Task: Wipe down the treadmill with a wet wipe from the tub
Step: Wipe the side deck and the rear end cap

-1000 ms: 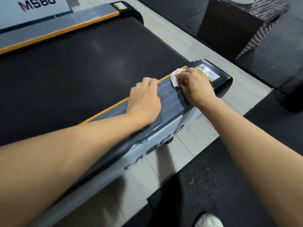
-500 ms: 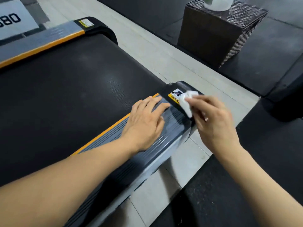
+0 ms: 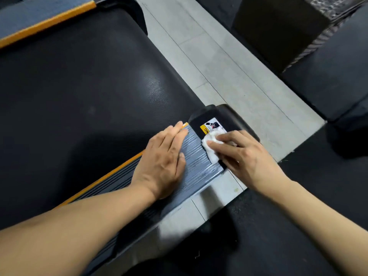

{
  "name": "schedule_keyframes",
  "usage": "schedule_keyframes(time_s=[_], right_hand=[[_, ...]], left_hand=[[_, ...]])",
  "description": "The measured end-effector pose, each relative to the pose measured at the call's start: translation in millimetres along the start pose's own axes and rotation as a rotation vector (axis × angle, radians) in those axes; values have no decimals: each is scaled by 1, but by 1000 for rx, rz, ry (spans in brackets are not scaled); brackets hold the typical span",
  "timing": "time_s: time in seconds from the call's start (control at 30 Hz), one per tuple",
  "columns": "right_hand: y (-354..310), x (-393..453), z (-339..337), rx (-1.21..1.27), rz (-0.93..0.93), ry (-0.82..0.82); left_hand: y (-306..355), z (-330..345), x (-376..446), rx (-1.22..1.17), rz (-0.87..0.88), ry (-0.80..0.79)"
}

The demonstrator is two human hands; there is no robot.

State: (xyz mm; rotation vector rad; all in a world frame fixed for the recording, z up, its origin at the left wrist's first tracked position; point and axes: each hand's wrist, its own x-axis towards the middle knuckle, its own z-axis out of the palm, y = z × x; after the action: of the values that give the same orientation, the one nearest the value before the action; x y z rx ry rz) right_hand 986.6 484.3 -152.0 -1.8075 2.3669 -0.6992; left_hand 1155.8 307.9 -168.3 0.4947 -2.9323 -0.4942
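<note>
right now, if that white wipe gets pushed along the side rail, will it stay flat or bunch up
Likely bunches: the wipe is already crumpled under the right hand, so it looks limp. The ribbed side rail may drag on it. It probably weighs almost nothing.

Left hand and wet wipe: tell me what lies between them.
In the head view, only a bare strip of the ribbed grey side rail separates the left hand, resting flat, from the wet wipe under the right hand.

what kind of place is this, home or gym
Probably a gym or workout room, though a home one can't be ruled out: a treadmill with a wide black belt, dark rubber floor mats, and a second grey-and-orange rail alongside.
</note>
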Motion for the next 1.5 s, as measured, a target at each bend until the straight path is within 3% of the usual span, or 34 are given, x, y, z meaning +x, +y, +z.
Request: schedule_keyframes(time_s=[0.2, 0.33, 0.6, 0.77, 0.9, 1.1, 1.27, 1.37, 1.5], right_hand=[[-1, 32, 4, 16, 1, 22], [-9, 67, 16, 1, 108, 59], [-16, -21, -9, 43, 153, 32], [-11, 49, 5, 22, 303, 88], [-17, 62, -1, -18, 337, 19], [-11, -6, -19, 3, 192, -38], [10, 41, 0, 59, 178, 2], [28, 79, 9, 65, 281, 57], [38, 75, 13, 76, 280, 86]], left_hand=[[-5, 4, 0, 2, 13, -1], [-6, 4, 0, -22, 14, 7], [-3, 2, -1, 201, 79, -63], [-4, 0, 0, 289, 142, -140], [-5, 2, 0, 212, 112, -154], [-1, 2, 1, 177, 112, -115], [1, 3, 3, 146, 135, -15], [20, 3, 23, 110, 158, 63], [35, 13, 39, 17, 178, 158]])
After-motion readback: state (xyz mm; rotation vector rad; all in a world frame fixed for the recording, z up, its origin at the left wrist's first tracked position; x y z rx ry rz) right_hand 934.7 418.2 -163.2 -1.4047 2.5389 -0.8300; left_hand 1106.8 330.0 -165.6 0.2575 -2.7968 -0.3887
